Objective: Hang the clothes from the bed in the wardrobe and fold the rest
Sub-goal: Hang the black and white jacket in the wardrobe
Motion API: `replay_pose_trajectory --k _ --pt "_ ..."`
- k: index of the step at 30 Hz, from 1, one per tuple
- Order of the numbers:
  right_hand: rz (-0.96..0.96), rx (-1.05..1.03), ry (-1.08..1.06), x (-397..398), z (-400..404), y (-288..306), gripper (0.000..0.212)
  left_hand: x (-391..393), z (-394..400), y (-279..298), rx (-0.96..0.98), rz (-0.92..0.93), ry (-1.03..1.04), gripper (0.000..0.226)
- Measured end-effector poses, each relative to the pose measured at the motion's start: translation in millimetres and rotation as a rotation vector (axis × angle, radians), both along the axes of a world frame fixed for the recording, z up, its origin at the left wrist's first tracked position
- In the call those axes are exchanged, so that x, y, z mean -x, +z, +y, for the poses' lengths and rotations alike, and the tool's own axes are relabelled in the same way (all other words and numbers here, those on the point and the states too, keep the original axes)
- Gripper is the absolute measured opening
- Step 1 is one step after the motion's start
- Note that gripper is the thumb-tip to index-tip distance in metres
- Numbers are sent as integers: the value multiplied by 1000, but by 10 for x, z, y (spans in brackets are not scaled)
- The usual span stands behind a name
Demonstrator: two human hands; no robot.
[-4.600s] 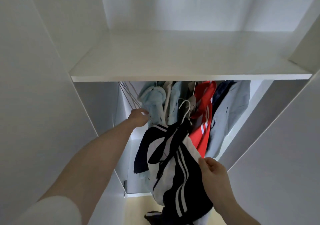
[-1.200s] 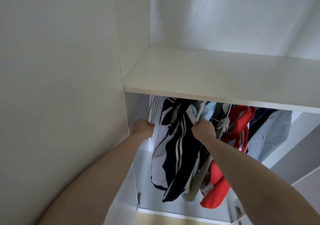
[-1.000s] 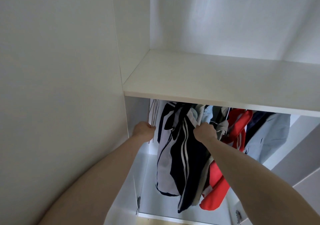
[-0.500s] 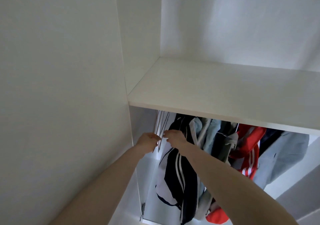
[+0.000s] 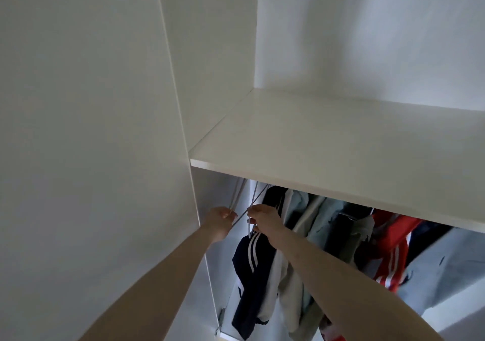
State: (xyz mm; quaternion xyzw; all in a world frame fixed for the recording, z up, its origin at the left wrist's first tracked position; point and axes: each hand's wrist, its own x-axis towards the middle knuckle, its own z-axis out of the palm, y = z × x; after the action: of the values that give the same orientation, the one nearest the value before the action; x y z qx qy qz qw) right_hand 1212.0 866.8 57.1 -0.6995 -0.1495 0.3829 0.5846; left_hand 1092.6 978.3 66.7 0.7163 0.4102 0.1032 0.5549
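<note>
Nearest the camera, both bare forearms reaching up under the white shelf [image 5: 341, 141] into the wardrobe's hanging space. Left hand [image 5: 219, 222] curled round thin empty wire hangers [image 5: 237, 196] by the left wall [image 5: 105, 130]. Right hand [image 5: 262, 221] just beside it, fingers pinching a white hanger [image 5: 249, 226] at its lower end. Directly below and behind the right wrist, navy and white striped jacket [image 5: 252, 275] hanging, leftmost of the garments. Further right, pale green garments [image 5: 322, 225], then red striped jacket [image 5: 393, 248] and grey garment [image 5: 446, 275], packed close together. Rail hidden by shelf edge. Right forearm covering part of the hanging clothes.
</note>
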Motion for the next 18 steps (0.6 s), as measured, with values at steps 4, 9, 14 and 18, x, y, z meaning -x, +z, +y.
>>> replay_pose_trajectory --k 4,9,14,18 --pt "-27 -20 19 -27 -136 -62 9 -23 -11 -30 -155 105 -18 18" --pt "-20 -77 25 -113 -268 -85 6 -43 -3 -73 -205 116 -16 18" --pt "152 -156 16 -60 -200 84 6 -60 -123 -85 -313 62 105 23" --pt "195 -192 30 43 -117 98 11 -99 -230 -121 -332 -58 156 24"
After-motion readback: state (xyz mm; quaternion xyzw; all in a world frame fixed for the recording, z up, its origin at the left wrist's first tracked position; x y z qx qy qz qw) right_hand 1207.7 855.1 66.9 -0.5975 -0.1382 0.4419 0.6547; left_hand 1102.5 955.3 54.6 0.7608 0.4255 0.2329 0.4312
